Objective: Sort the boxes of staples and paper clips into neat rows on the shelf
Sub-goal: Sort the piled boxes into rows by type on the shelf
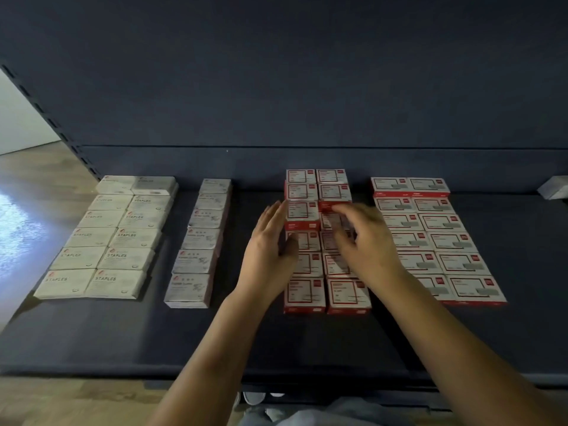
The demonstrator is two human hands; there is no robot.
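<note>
On the dark shelf (276, 339) lie four groups of small boxes. At the far left, white staples boxes (101, 238) form two columns. Beside them runs a single column of white paper clip boxes (199, 241). In the middle, red-and-white boxes (322, 290) form two columns. My left hand (272, 241) lies with straight fingers against the left side of that middle group. My right hand (365, 238), blurred, hovers over its right column with fingers spread. Further right stand two columns of wider red-and-white boxes (455, 241).
A white box (554, 187) sits at the shelf's far right edge. The shelf's dark back panel (276, 87) rises behind the rows. Wooden floor (37, 186) shows to the left, past the slotted upright. Bare shelf runs along the front.
</note>
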